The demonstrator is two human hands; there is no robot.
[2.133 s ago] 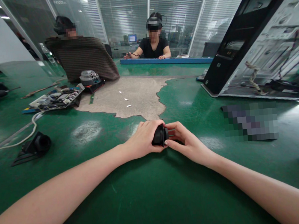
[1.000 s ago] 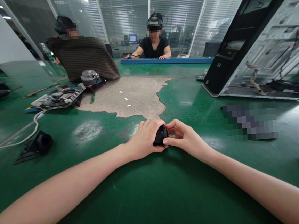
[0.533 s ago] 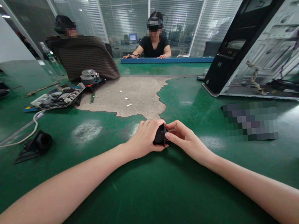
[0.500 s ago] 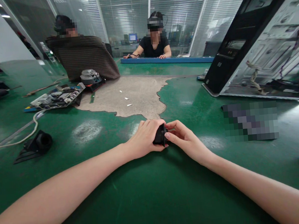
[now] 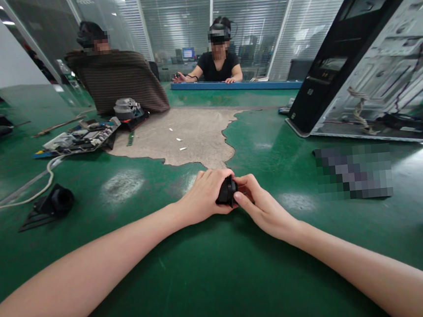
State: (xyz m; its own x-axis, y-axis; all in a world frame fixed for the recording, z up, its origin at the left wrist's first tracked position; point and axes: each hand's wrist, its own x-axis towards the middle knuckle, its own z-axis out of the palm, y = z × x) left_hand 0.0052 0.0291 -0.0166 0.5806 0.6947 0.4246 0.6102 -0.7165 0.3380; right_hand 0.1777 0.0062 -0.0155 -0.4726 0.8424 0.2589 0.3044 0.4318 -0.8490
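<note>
A small black part [image 5: 226, 191], boxy with a flange on its right side, is held just over the green table; its exact kind I cannot make out. My left hand [image 5: 204, 194] is closed around it from the left, with the fingers over its top and the thumb below. From the right, my right hand [image 5: 259, 201] pinches the part's flanged side with thumb and fingertips. My palms hide much of the part. Farther left on the table lies a black piece with a round opening [image 5: 60, 201] and a flat base.
An open computer case [image 5: 360, 76] stands at the right, with a blurred dark item [image 5: 357, 173] before it. At the left lie a circuit board [image 5: 80, 138], a metal-finned cooler [image 5: 127, 107] and a pale cable [image 5: 48, 180]. Two people sit across the green table [image 5: 215, 281].
My right thumb and fingers have shifted slightly on the part's right side, and the wrist has turned a little. My left hand keeps its hold. A person opposite has raised a hand slightly.
</note>
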